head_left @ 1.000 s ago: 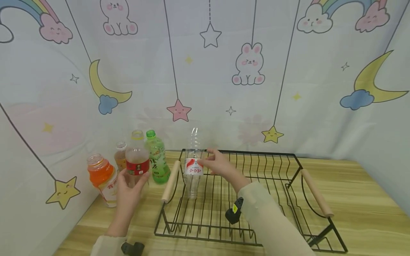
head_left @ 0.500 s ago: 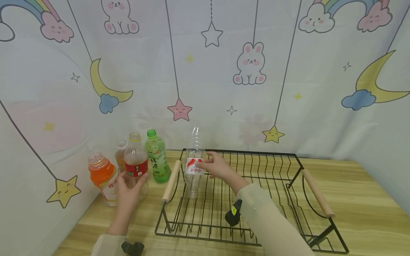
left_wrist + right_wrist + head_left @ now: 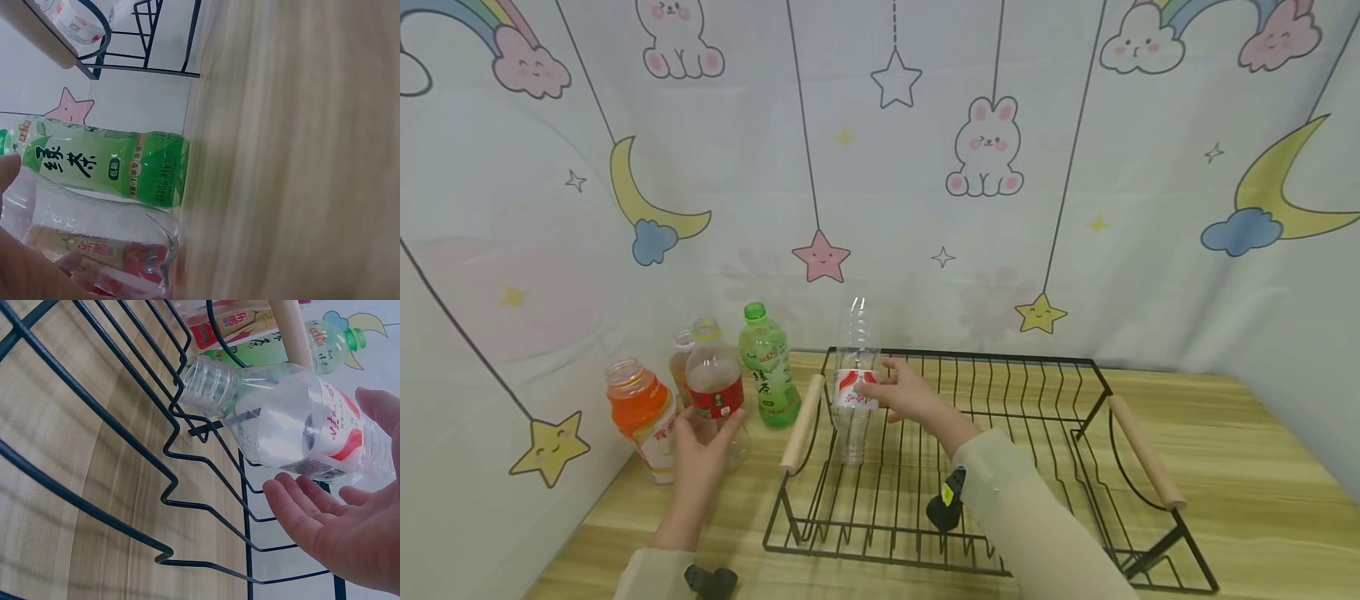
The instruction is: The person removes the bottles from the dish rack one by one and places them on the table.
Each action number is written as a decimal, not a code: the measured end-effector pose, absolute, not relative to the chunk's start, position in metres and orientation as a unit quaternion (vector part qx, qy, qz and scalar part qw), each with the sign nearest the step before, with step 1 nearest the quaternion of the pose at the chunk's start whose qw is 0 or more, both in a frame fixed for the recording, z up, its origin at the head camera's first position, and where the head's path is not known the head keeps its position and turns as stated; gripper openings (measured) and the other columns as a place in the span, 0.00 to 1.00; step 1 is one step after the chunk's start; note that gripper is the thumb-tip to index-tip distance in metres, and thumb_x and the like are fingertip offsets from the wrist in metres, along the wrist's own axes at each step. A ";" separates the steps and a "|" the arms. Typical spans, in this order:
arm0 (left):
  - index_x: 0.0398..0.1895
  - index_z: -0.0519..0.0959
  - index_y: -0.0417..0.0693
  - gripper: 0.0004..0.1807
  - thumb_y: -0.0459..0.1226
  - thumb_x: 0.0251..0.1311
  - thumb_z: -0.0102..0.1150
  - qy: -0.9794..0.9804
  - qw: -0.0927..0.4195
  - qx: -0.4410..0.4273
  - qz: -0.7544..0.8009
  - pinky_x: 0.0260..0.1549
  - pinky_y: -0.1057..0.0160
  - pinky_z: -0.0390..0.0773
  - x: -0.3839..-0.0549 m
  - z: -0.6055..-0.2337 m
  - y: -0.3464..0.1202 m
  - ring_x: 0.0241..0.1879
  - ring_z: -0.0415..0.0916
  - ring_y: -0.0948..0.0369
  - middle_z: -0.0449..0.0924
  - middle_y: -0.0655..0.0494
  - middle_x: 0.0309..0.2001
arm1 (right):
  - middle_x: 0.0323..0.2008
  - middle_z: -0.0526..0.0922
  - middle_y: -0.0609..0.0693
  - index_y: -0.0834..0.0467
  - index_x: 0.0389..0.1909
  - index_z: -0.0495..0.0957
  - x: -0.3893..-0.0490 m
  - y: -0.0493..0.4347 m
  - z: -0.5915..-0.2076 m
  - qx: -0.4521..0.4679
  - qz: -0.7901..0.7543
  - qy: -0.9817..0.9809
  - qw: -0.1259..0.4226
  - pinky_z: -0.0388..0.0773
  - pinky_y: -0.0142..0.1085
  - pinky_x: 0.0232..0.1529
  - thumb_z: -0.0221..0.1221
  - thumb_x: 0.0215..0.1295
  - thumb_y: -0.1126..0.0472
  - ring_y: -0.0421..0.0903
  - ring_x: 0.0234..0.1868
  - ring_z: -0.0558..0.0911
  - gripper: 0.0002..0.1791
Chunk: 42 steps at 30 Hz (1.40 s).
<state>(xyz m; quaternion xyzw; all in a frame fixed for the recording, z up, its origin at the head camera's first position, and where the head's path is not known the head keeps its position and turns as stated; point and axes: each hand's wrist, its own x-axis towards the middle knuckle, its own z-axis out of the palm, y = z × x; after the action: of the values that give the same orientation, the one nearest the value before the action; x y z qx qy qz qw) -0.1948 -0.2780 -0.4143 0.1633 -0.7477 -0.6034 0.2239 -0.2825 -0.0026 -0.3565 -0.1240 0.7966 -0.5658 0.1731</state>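
My left hand grips a clear plastic bottle with a red label. That bottle stands upright with its mouth uncovered, its base low by the table in the left wrist view. Another clear bottle, with a red-and-white label, sits upside down in the left part of the black wire dish rack. In the right wrist view its neck is down among the wires. Beside it is my right hand, thumb by the label and fingers loosely extended, seemingly without gripping it.
A green tea bottle stands left of the rack. An orange bottle and a smaller bottle with a brownish look stand further left by the wall. The rack has wooden handles at both ends. A printed curtain hangs behind.
The red-labelled bottle in my left hand has moved down and slightly left. My right hand has shifted down a little beside the upside-down bottle, which stays in place.
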 end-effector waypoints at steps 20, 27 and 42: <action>0.70 0.48 0.37 0.45 0.48 0.62 0.62 -0.736 0.211 0.173 -0.619 0.68 0.42 0.53 -0.198 -0.418 -0.278 0.67 0.53 0.42 0.53 0.35 0.68 | 0.65 0.68 0.64 0.59 0.74 0.48 -0.282 -0.004 -0.363 -0.136 -0.555 0.801 0.181 0.81 0.47 0.45 0.63 0.62 0.47 0.57 0.55 0.76 0.48; 0.71 0.45 0.37 0.47 0.49 0.62 0.61 -0.732 0.200 0.179 -0.626 0.68 0.41 0.52 -0.197 -0.418 -0.279 0.70 0.51 0.40 0.51 0.34 0.71 | 0.63 0.69 0.63 0.60 0.74 0.49 -0.279 -0.006 -0.364 -0.136 -0.542 0.810 0.179 0.81 0.45 0.44 0.63 0.61 0.46 0.57 0.55 0.77 0.48; 0.72 0.43 0.39 0.48 0.49 0.62 0.60 -0.724 0.190 0.178 -0.639 0.69 0.42 0.51 -0.198 -0.419 -0.281 0.71 0.48 0.41 0.48 0.34 0.72 | 0.63 0.69 0.65 0.62 0.74 0.47 -0.277 -0.008 -0.367 -0.122 -0.558 0.799 0.188 0.82 0.44 0.42 0.63 0.61 0.47 0.59 0.54 0.77 0.50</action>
<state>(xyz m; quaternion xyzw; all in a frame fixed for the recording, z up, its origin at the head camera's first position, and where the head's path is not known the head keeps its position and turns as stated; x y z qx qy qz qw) -0.1983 -0.2813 -0.4193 0.1778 -0.7238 -0.6390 0.1905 -0.2773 -0.0083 -0.3667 -0.1224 0.7990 -0.5579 0.1879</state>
